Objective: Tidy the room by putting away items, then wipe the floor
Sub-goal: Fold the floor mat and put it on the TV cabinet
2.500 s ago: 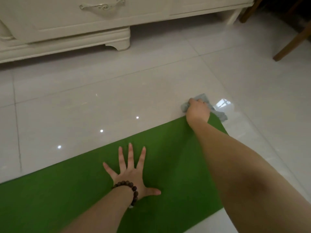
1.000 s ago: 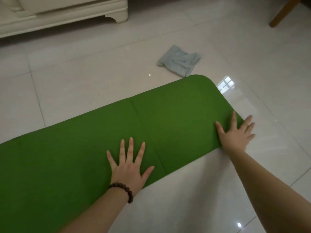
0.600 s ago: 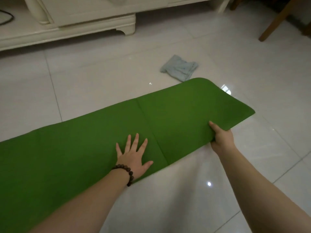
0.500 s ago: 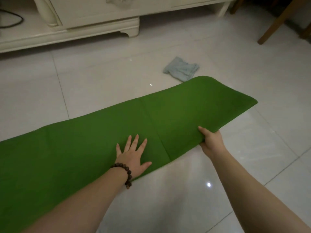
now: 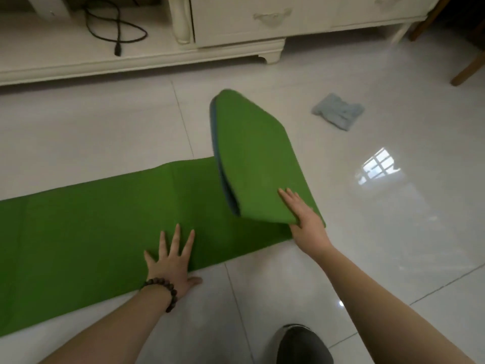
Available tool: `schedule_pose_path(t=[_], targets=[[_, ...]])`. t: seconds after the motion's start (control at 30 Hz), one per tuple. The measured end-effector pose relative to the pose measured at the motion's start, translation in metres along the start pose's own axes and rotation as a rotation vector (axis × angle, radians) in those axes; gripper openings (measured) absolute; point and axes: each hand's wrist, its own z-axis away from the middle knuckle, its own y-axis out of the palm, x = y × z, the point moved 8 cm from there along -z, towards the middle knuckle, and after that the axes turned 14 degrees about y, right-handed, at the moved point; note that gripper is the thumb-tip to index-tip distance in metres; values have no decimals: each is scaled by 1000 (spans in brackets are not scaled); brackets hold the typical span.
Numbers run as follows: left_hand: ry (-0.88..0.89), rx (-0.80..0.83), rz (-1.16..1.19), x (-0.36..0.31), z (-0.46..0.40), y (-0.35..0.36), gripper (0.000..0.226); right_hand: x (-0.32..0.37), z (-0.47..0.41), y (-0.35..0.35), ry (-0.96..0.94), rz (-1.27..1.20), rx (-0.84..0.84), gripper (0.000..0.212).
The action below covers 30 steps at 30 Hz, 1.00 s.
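Fingers spread, the left hand [image 5: 170, 261] presses flat on the green yoga mat [image 5: 91, 232] lying on the tiled floor [image 5: 393, 232]. The right hand [image 5: 304, 219], fingers straight, lifts the mat's folded end. A blue-grey cloth [image 5: 338, 111] lies beyond, apart.

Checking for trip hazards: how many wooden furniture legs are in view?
2, both at the right edge: one wooden leg beside the cabinet's far corner, another slanting lower down. More may lie outside the frame.

A cream cabinet [image 5: 236, 24] stands at the back. A black cord [image 5: 115, 30] lies on its low shelf. Brown chair legs [image 5: 469, 67] show at the right.
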Motion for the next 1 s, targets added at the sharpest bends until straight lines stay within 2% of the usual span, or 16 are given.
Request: schedule_pose_path(t=[0.1, 0.17, 0.33, 0.43, 0.5, 0.57, 0.67, 0.8, 1.0], targets=[[-23, -45, 71, 10, 11, 8, 112, -20, 6, 74, 4, 671, 169, 78], [-37, -95, 107, 11, 13, 7, 116, -22, 4, 92, 25, 816, 192, 73], [28, -185, 70, 3, 13, -5, 117, -5, 9, 94, -8, 798, 93, 57], [119, -167, -4, -6, 6, -7, 109, -15, 12, 105, 58, 845, 144, 58], [190, -123, -77, -11, 2, -1, 101, -17, 10, 110, 70, 885, 192, 64], [220, -64, -150, -15, -1, 5, 94, -16, 11, 112, 63, 911, 211, 79], [217, -12, -172, -21, 2, 0, 92, -13, 12, 110, 61, 917, 154, 88], [225, -59, -178, -23, 14, -28, 89, 7, 15, 104, 12, 900, 43, 76], [242, -190, -181, -2, 47, -81, 80, 38, 20, 77, 14, 841, -31, 81]])
